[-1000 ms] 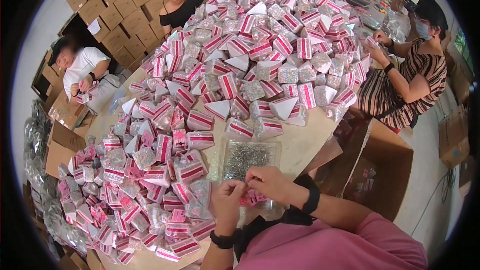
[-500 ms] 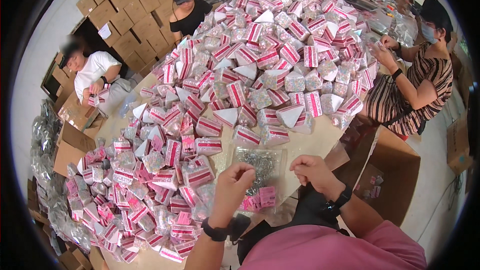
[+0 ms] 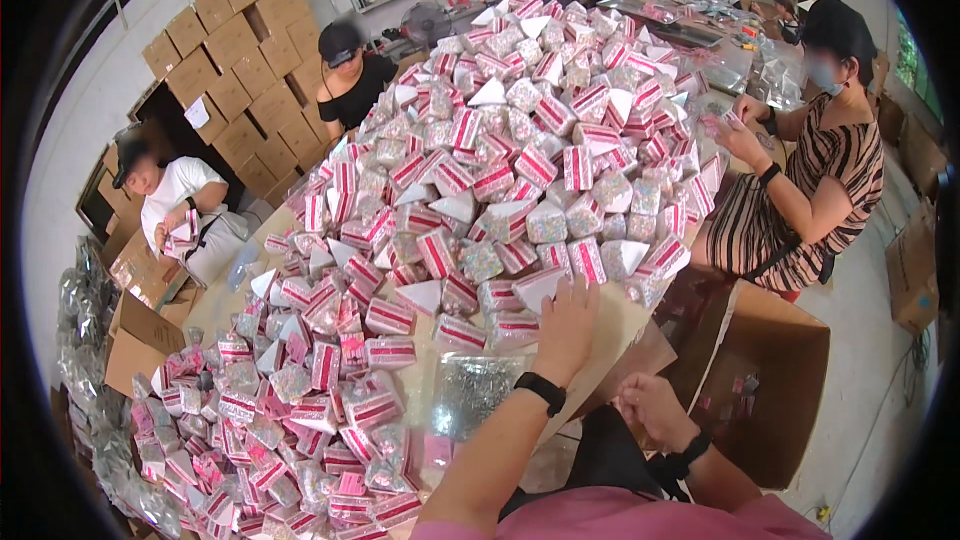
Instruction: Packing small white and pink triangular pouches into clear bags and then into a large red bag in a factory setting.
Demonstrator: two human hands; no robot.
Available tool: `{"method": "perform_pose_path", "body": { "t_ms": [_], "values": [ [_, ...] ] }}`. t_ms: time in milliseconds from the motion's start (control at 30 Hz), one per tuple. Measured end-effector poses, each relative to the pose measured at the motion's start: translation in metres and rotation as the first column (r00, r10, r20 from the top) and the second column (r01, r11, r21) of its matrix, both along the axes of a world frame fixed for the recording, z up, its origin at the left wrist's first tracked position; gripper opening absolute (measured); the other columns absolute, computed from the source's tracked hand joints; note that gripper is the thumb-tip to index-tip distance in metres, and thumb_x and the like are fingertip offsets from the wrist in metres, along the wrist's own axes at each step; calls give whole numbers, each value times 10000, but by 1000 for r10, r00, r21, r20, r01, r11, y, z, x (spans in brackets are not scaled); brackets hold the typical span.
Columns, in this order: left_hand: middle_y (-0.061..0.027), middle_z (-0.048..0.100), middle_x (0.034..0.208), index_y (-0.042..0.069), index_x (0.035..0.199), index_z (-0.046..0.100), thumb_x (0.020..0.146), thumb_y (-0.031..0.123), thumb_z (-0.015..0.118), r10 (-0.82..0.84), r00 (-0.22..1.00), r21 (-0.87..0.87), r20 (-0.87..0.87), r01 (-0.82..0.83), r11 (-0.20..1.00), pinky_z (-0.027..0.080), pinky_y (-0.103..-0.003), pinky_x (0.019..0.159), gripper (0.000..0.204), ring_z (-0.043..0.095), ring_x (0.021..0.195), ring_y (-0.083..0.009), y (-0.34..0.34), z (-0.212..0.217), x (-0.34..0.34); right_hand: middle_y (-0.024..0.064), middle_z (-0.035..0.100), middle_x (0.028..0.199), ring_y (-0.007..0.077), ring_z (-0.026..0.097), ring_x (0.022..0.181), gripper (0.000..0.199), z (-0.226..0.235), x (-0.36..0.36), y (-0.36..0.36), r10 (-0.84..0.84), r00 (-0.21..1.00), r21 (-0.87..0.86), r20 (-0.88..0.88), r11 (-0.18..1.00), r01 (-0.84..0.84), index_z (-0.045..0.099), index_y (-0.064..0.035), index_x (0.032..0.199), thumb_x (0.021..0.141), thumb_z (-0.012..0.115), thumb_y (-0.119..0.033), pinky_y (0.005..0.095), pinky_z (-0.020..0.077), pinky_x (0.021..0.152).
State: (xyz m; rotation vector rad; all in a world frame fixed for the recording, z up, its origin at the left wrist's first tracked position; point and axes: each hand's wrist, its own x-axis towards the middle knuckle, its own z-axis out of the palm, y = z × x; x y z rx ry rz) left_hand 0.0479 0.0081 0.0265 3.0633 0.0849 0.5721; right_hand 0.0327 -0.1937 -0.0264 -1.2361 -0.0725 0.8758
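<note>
A big heap of cake-slice-shaped pieces (image 3: 437, 252), white with pink bands and speckled sides in clear wrap, covers the table. My left hand (image 3: 568, 328) reaches forward to the heap's near edge, its fingers stretched over a white-sided slice (image 3: 540, 287); whether they grip it is not plain. Closer to my body, my right hand (image 3: 652, 410) has its fingers curled together, and anything inside them is hidden. Beside my left forearm lies a clear bag of small metal pieces (image 3: 468, 392). A pink card (image 3: 438, 450) sits at its lower edge.
An open cardboard box (image 3: 765, 390) stands at the right below the table edge. One person (image 3: 795, 150) works at the right, two others at the left. Stacked cartons (image 3: 235, 70) line the back wall. Silvery bags (image 3: 85, 340) hang at the far left.
My left hand has moved forward and right, from over the clear bag to the heap's edge. My right hand has drawn down and its fingers have curled. The view has shifted.
</note>
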Motion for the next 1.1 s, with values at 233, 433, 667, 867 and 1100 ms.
{"method": "perform_pose_path", "body": {
  "t_ms": [233, 433, 667, 867, 1100],
  "values": [
    [-123, 465, 1274, 43, 1278, 454, 811, 121, 531, 65, 982, 321, -178, -5, 947, 292, -563, 1011, 480, 392, 1230, -322, 4, -19, 23, 63, 573, 678, 147, 547, 519, 6, -16, 6, -24, -98, 994, 4, -50, 995, 99, 571, 0, 828, 827, 573, 6, 259, 450, 474],
    [-133, 498, 1215, 44, 1264, 469, 775, 145, 587, -37, 999, 219, 5, 35, 975, 300, -522, 1017, 513, 428, 1183, -301, 7, -6, 0, 70, 600, 721, 153, 577, 567, 37, -32, 10, -25, -78, 991, 127, -111, 988, 92, 541, -34, 838, 847, 574, -45, 259, 456, 495],
    [-153, 473, 1256, 10, 1271, 421, 682, 26, 699, 154, 953, -601, 260, 35, 799, 376, -408, 980, 652, 475, 1155, -320, 15, 37, -35, 66, 610, 753, 154, 596, 623, 62, -32, 6, -17, -18, 992, 123, -125, 992, 34, 545, -51, 863, 858, 596, -86, 253, 460, 534],
    [-131, 442, 1308, 5, 1360, 311, 750, -28, 647, 277, 923, -888, 265, 346, -302, 388, -371, 1010, 697, 465, 1202, -260, 20, 51, -112, 67, 613, 759, 165, 596, 635, 54, -8, -1, -8, 55, 988, 212, -145, 977, -23, 555, -51, 873, 864, 598, -83, 264, 463, 552],
    [-173, 537, 1223, -4, 1299, 376, 777, 178, 719, 143, 981, -746, 134, 195, -637, 472, -459, 940, 650, 569, 1086, -314, 13, 45, -200, 156, 526, 1197, 216, 518, 1110, 59, 25, -29, 43, 310, 949, 466, -53, 849, -251, 593, -21, 871, 831, 626, -49, 322, 444, 881]
  ]
}}
